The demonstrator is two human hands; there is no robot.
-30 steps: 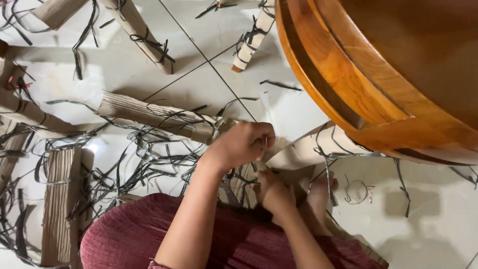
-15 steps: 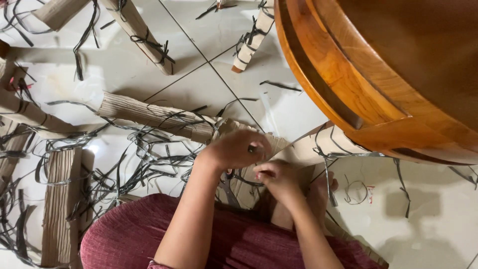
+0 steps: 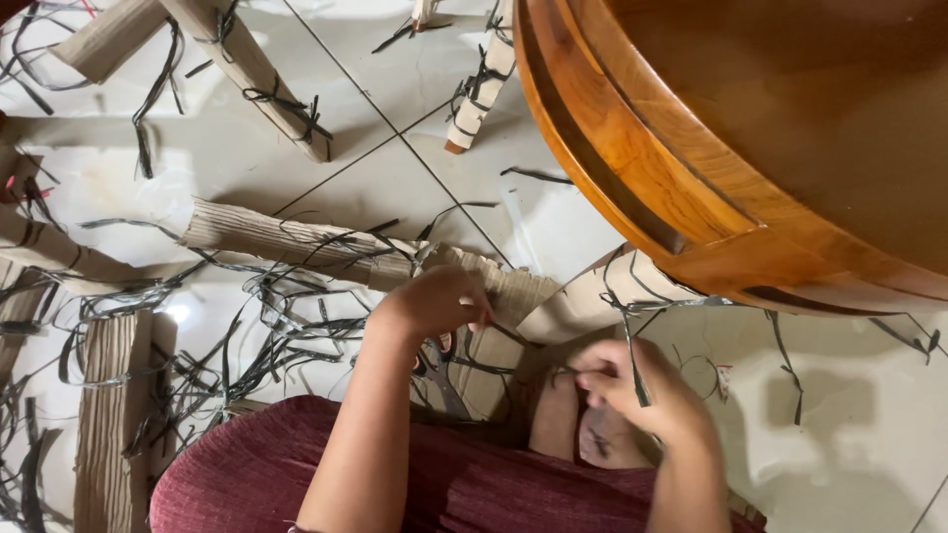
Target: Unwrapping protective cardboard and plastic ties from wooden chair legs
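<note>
My left hand (image 3: 434,301) is curled around the edge of a corrugated cardboard wrap (image 3: 513,296) that covers a table leg lying on the floor. My right hand (image 3: 642,395) is lower and to the right, pinching a thin black plastic strap (image 3: 632,341) that runs up over the cardboard. A pair of scissors (image 3: 441,373) lies just below my left hand. My lap, in dark red cloth (image 3: 247,474), fills the bottom of the view.
A round wooden table top (image 3: 750,128) fills the upper right. Cardboard-wrapped legs (image 3: 286,237) lie on the white tiled floor (image 3: 869,424), with several cut black straps (image 3: 247,345) tangled at the left.
My right hand has moved right and down, away from my left hand, drawing the black strap with it. My left hand has stayed on the cardboard.
</note>
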